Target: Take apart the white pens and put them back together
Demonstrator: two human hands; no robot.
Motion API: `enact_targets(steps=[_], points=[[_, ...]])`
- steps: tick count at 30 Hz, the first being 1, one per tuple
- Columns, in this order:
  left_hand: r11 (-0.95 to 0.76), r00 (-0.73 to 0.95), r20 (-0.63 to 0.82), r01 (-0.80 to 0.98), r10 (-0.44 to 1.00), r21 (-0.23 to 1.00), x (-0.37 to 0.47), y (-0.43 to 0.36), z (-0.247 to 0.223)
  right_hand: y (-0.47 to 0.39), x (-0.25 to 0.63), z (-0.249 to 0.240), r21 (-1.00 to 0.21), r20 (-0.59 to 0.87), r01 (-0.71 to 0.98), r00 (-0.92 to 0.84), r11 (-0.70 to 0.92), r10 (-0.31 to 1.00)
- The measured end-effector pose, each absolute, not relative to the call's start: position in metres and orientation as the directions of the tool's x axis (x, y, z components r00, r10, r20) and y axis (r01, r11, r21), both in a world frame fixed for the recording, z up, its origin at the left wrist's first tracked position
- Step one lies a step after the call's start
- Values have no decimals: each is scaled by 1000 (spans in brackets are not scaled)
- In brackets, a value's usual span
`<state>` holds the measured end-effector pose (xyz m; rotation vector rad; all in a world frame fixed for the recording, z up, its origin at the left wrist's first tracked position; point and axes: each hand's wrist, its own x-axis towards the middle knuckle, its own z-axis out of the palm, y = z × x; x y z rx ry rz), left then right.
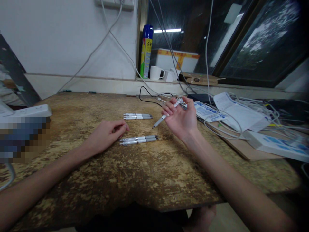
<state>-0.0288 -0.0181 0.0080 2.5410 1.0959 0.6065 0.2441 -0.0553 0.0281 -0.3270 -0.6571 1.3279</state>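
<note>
My right hand (181, 119) is raised above the table, palm up, its fingers closed on a white and grey pen (161, 120) whose tip points down to the left. My left hand (106, 135) rests on the table with its fingers curled together; whether anything is between them is hidden. Just right of its fingertips lie two pens side by side (140, 139), tips to the right. Farther back, another pair of similar pens (138, 116) lies parallel to them.
On the worn wooden table (145, 177), papers (241, 111), tangled cables and a power strip (277, 145) crowd the right side. A spray can (146, 51) and white mug (156, 73) stand on the sill. Another power strip (31, 111) is at left.
</note>
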Motion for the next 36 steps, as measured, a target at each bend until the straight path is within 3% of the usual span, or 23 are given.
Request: enact_targets(steps=[9,36], points=[[-652,615,247,620,749,437,-28,-20,11,-57,243,29,-668,249,-692,139,274,959],[-656,625,224,644,747,393,-28,-19,9,-58,241,32,-687,261,-671,131,279,957]])
